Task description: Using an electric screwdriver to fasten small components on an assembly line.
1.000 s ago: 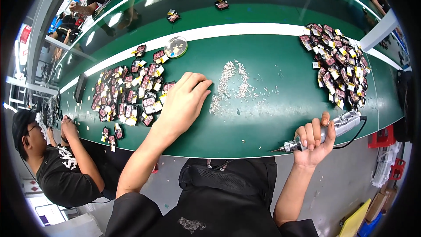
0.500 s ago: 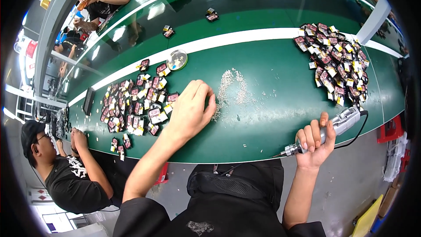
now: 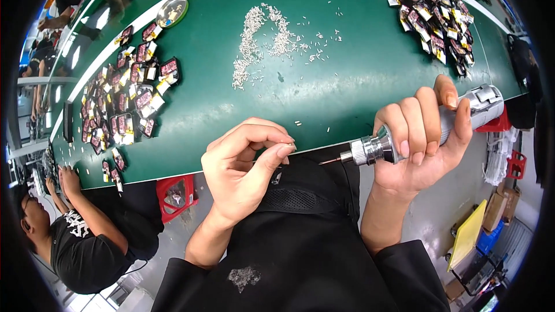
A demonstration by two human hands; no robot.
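Observation:
My left hand (image 3: 245, 164) is closed in a pinch above the bench's near edge. A tiny pale speck shows at its fingertips, too small to name. In my right hand (image 3: 422, 133) is a silver rotary handpiece (image 3: 370, 149), gripped around its body. Its thin pointed bit (image 3: 330, 162) aims left, toward my left fingertips but apart from them. Beyond the hands, a loose heap of tiny white rod-shaped pieces (image 3: 250, 40) lies on the green bench (image 3: 214, 104). A few single pieces (image 3: 298, 123) lie nearer to me.
Small black packs with pink and white-yellow labels form piles at left (image 3: 121, 101) and far right (image 3: 430, 14). A round shallow dish (image 3: 173, 11) holds small yellowish bits. At left sits a co-worker (image 3: 87, 225). A red stool (image 3: 176, 196) stands below the bench edge.
My left hand has come away from the white heap toward my body, still pinched. My right hand has lifted the handpiece nearer, its bit now close to the left fingertips. The view has shifted.

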